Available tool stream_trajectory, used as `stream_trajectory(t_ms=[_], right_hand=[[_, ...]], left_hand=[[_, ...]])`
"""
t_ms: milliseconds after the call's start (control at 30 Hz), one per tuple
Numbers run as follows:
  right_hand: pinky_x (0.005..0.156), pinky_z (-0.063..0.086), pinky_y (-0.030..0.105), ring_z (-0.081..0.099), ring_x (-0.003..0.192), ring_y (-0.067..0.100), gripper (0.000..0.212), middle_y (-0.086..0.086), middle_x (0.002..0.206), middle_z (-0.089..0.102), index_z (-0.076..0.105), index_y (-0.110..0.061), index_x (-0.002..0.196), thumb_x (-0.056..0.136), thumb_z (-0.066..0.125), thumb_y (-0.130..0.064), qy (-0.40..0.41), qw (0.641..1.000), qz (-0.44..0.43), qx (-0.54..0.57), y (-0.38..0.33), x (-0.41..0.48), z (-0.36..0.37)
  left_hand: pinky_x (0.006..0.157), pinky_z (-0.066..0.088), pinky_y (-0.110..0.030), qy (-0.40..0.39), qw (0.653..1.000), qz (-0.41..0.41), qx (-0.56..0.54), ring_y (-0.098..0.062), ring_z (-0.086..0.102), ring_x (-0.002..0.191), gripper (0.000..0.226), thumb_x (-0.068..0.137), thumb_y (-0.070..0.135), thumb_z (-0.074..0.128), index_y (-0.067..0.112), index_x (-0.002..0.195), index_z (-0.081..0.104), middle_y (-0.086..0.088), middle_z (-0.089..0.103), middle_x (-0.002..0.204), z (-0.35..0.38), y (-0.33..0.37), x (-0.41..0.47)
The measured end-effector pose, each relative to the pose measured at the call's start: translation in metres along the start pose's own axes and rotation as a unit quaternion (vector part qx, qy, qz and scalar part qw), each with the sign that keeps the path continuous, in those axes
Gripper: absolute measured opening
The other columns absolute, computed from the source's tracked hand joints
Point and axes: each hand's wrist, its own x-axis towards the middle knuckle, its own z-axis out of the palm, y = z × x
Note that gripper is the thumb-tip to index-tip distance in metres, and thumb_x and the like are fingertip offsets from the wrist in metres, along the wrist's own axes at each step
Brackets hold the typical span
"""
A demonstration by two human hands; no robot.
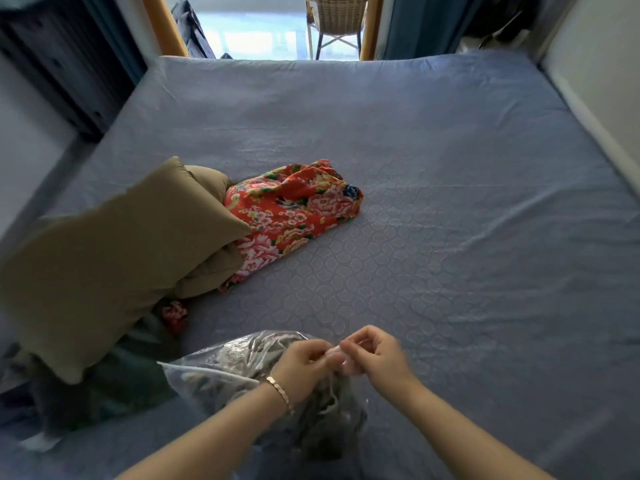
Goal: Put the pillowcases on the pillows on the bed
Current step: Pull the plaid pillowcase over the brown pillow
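Note:
A clear plastic bag with grey patterned fabric inside lies on the blue bed at the near edge. My left hand and my right hand meet over its right end, and the fingers of both pinch the bag's bunched top. Two olive-tan pillows lie stacked at the left. Beside them sits a crumpled red floral pillowcase, partly tucked under the pillows.
Dark green and blue cloth is heaped at the near left under the pillows. A white wall runs along the bed's right side. Beyond the far edge stand a wicker chair and a doorway.

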Motion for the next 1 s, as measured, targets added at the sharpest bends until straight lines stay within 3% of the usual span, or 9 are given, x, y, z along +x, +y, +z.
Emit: stream_trajectory(t_ms=[67,200,367,500,633,800,867,933,1000], right_hand=[[0.047,0.045,0.015,0.056,0.044,0.003,0.013,0.003,0.054,0.060,0.055,-0.006,0.075,0.086,0.061,0.000,-0.004,1.000,0.001,-0.010,0.001,-0.011,-0.006],[0.054,0.049,0.017,0.059,0.057,0.007,0.004,0.003,0.067,0.062,0.061,-0.009,0.083,0.085,0.064,-0.010,-0.006,0.998,0.021,-0.055,0.014,-0.018,-0.019],[0.066,0.048,0.027,0.058,0.064,0.012,0.021,0.002,0.064,0.065,0.069,-0.016,0.068,0.087,0.063,-0.012,0.000,0.996,0.005,-0.090,0.023,-0.027,-0.027],[0.066,0.045,0.034,0.056,0.064,0.014,0.026,0.003,0.062,0.063,0.070,-0.015,0.064,0.088,0.060,-0.011,0.066,0.996,-0.009,-0.064,0.027,-0.036,-0.034],[0.070,0.048,0.036,0.058,0.063,0.018,0.028,-0.003,0.054,0.062,0.069,-0.018,0.061,0.088,0.062,-0.012,0.141,0.990,0.008,-0.019,0.033,-0.040,-0.055],[0.065,0.041,0.031,0.055,0.065,0.017,0.028,-0.003,0.061,0.059,0.063,-0.017,0.065,0.092,0.056,-0.018,0.164,0.978,0.003,-0.130,0.031,-0.038,-0.061],[0.085,0.040,0.034,0.056,0.095,0.020,0.014,0.002,0.093,0.059,0.062,-0.015,0.091,0.093,0.052,-0.025,0.148,0.924,-0.071,-0.345,0.020,-0.036,-0.059],[0.112,0.020,0.035,0.030,0.133,0.025,0.054,0.008,0.136,0.039,0.041,-0.009,0.134,0.090,0.046,-0.041,0.044,0.847,-0.114,-0.517,0.011,-0.030,-0.047],[0.116,0.008,0.036,0.021,0.139,0.021,0.073,0.005,0.147,0.029,0.027,-0.011,0.143,0.085,0.028,-0.055,-0.067,0.789,-0.132,-0.596,0.008,-0.025,-0.028]], left_hand=[[0.055,0.037,-0.010,0.028,0.998,-0.007,-0.053,0.006,0.046,0.051,0.020,0.086,0.013,0.063,0.020,0.068,0.061,0.015,0.057,0.051,0.012,0.002,-0.010],[0.050,0.039,-0.013,0.050,0.996,-0.024,-0.072,-0.001,0.055,0.050,0.020,0.088,0.009,0.060,0.020,0.072,0.057,0.008,0.063,0.058,0.027,0.007,-0.013],[0.063,0.035,-0.003,0.022,0.988,0.045,0.146,0.005,0.050,0.063,0.009,0.091,0.015,0.057,0.009,0.087,0.062,0.011,0.058,0.071,0.029,0.010,-0.013],[0.073,0.035,-0.012,0.000,0.958,0.091,0.271,-0.016,0.059,0.090,0.031,0.093,0.030,0.051,0.004,0.106,0.063,-0.007,0.067,0.101,0.020,0.007,-0.013],[0.085,0.046,-0.029,-0.037,0.931,0.130,0.340,-0.021,0.062,0.092,0.069,0.075,0.056,0.023,0.008,0.099,0.066,-0.008,0.069,0.099,-0.007,-0.001,-0.010],[0.072,0.047,-0.026,-0.010,0.894,0.174,0.412,-0.023,0.062,0.072,0.027,0.084,0.032,0.045,0.013,0.085,0.064,-0.006,0.065,0.075,-0.025,-0.004,-0.002],[0.066,0.039,-0.016,0.002,0.883,0.236,0.407,-0.019,0.060,0.058,0.016,0.079,0.022,0.046,0.016,0.077,0.061,0.002,0.063,0.063,-0.020,0.002,-0.006],[0.070,0.036,-0.015,-0.001,0.866,0.290,0.407,-0.013,0.059,0.054,0.016,0.077,0.021,0.046,0.018,0.071,0.061,0.008,0.063,0.060,-0.011,0.009,-0.012],[0.070,0.039,-0.015,-0.018,0.847,0.325,0.421,-0.007,0.059,0.055,0.014,0.074,0.024,0.048,0.021,0.069,0.061,0.011,0.063,0.062,-0.002,0.009,-0.016]])
